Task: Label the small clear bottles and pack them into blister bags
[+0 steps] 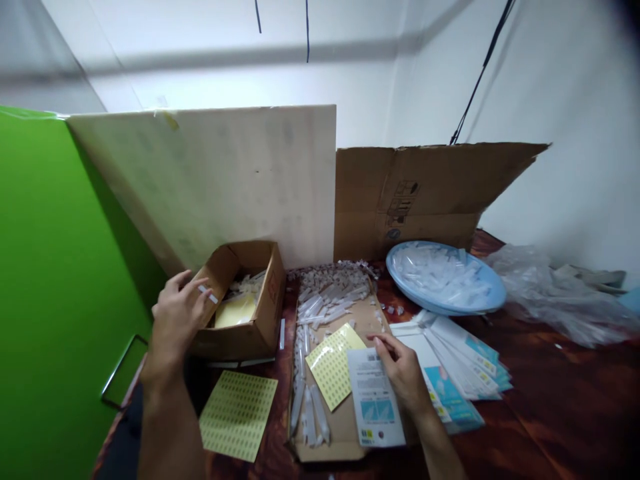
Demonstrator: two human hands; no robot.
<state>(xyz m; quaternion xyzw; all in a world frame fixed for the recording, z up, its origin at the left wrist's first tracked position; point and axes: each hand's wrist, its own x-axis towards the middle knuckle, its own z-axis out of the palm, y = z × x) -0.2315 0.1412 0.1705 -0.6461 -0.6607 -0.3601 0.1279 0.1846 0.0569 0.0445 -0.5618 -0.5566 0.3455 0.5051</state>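
Observation:
My left hand point(177, 310) is at the left edge of an open cardboard box point(273, 293), with a small white strip point(207, 293) between its fingers. Inside the box lie a yellow sheet point(235, 311) and pale plastic pieces. My right hand point(403, 370) pinches the upper right edge of a printed packet point(375, 400) with text and blue pictures. Beside the packet, a yellow sticker sheet point(333, 367) rests on a flat cardboard piece point(340, 450). Translucent plastic tubes point(310, 413) lie along that cardboard's left side, with more heaped at its far end.
Another yellow sticker sheet point(239, 415) lies at front left. Fanned printed packets point(460, 367) are right of my right hand. Behind them a blue basin point(495, 293) holds many clear pieces, next to crumpled plastic bags point(555, 287). White and brown boards stand at the back.

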